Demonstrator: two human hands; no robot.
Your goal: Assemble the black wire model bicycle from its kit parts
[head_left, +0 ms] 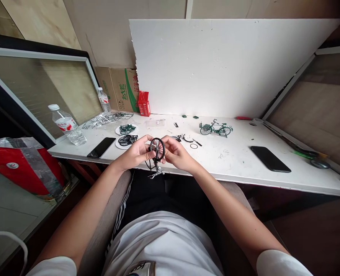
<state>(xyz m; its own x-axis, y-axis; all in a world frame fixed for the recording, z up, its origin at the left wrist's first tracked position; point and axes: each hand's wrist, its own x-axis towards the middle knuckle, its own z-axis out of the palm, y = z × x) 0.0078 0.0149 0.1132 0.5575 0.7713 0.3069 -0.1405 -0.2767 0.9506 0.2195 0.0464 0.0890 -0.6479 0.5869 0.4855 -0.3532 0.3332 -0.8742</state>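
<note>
A small black model bicycle (157, 149) is held up in front of the table's near edge, its spoked wheel on top and its silver handlebar hanging below. My left hand (137, 154) pinches it from the left, the thumb lying by the wheel. On the other side, my right hand (177, 152) closes its fingers on the wheel's right edge. Just beyond my hands lie loose black parts (188, 138), among them a thin ring (193, 146). Some fingertips are hidden behind the wheel.
Two white plates hold green parts (126, 129) and black parts (126, 140). A finished green model bicycle (216, 129) stands right of centre. Phones (101, 148) (270, 158) lie at both sides. A water bottle (68, 124) stands left; a red box (144, 103) is behind.
</note>
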